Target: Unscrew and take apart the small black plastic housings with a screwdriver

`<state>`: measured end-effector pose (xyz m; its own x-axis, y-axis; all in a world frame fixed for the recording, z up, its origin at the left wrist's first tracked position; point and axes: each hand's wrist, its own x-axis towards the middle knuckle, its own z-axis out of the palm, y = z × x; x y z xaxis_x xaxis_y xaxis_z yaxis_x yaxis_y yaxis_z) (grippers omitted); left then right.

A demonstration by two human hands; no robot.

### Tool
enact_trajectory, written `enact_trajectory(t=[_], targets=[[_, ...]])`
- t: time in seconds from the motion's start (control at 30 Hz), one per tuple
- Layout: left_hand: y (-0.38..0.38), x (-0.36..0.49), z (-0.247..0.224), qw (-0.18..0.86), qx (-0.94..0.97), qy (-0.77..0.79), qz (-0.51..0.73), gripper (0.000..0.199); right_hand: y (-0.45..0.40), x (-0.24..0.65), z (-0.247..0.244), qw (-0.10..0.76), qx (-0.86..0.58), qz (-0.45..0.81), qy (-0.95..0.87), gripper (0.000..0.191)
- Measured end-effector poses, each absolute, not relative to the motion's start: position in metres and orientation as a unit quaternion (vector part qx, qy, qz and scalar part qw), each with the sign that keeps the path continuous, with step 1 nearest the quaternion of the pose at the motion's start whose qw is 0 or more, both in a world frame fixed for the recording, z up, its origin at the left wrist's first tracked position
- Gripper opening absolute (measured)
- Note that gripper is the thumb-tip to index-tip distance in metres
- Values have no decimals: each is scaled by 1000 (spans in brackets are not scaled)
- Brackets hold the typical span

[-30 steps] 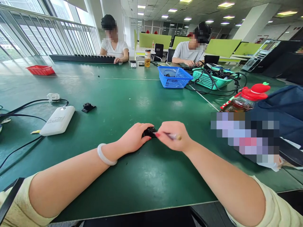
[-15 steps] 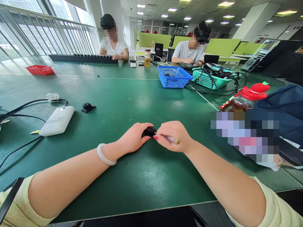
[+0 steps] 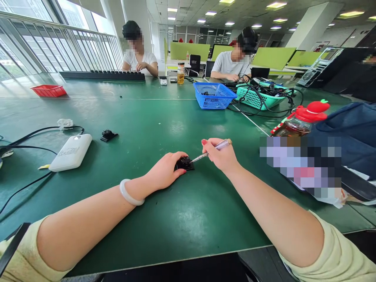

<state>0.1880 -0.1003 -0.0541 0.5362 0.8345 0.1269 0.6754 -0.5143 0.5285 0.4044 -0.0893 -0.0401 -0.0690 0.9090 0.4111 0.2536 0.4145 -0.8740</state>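
Observation:
A small black part [image 3: 185, 162] lies on the green table [image 3: 188, 219] in front of me. My left hand [image 3: 167, 169] grips it from the left, thumb on the near side and fingers on the far side. In my right hand [image 3: 219, 154] is a slim screwdriver [image 3: 201, 157] with a pale, see-through handle, pinched between thumb and fingers. Its handle tilts up to the right, and its tip is at the right side of the black part. Another small black part [image 3: 108, 135] rests farther back on the left.
A white power bank [image 3: 71, 152] with black cables lies left. Farther back are a red tray [image 3: 48, 91], a blue basket [image 3: 214, 96] and a green basket [image 3: 260, 100] with cables. A red-lidded bottle [image 3: 302, 119] stands right. Two people sit across the table.
My right hand has drawn back to the right and changed its hold, so the screwdriver's shaft now shows. My left hand still holds the black part in place.

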Motion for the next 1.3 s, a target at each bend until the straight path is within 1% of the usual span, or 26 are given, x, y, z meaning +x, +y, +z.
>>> enact_trajectory(t=[0.17, 0.27, 0.47, 0.67, 0.77, 0.93, 1.13, 1.3], targets=[[-100, 188, -55, 220, 850, 440, 189, 40, -82, 398, -44, 576, -459, 409, -538, 58], [-100, 187, -54, 221, 851, 439, 187, 39, -78, 401, -42, 604, -464, 445, -471, 61], [-100, 187, -53, 226, 849, 442, 180, 39, -77, 402, -44, 578, -461, 524, -423, 58], [-99, 187, -55, 217, 853, 437, 183, 41, -77, 402, -47, 562, -463, 558, -398, 52], [-99, 187, -55, 215, 854, 436, 184, 41, -77, 405, -45, 557, -477, 564, -380, 49], [-99, 187, -55, 215, 855, 435, 184, 41, -76, 404, -44, 575, -500, 524, -380, 32], [-99, 187, -55, 214, 857, 433, 181, 43, -77, 400, -44, 558, -527, 495, -407, 22], [-99, 187, -54, 211, 858, 430, 184, 45, -75, 401, -46, 576, -516, 488, -405, 22]])
